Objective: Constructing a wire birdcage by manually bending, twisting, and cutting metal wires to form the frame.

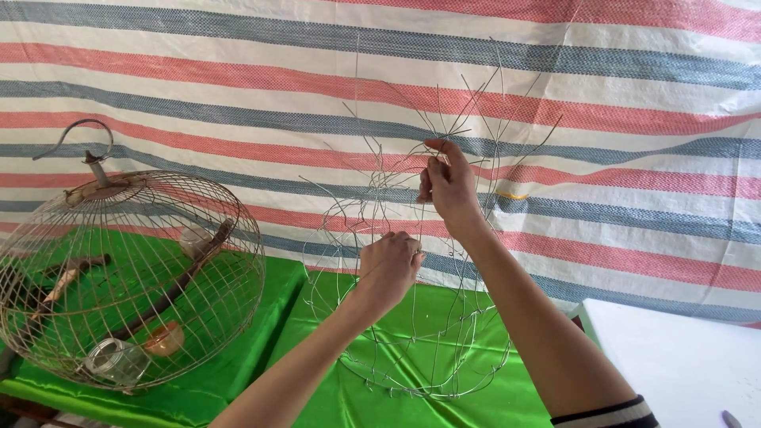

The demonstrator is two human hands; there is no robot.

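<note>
Striped woven sheeting [634, 95] in red, blue and white fills the whole background. Below it, glossy green cloth [261, 349] covers the tabletop, and a white surface [682, 357] shows at the lower right. On the green cloth at the left stands a finished round wire birdcage [131, 277], tilted, with a hook on top, wooden perches inside and a small glass jar [115, 361] and an orange cup [165, 339] near its bottom.

Just right of it, in the middle, an unfinished wire cage frame [420, 317] rests with its ring on the green cloth, and its loose wire ends splay upward against the sheeting. The right hand [448, 182] is raised near the top of the frame, its fingers pinched together on the upper wire strands. The left hand [388, 265] sits lower, its fingers curled closed around wires at the frame's middle. A small grey tool tip [731, 418] lies at the lower right corner of the white surface.
</note>
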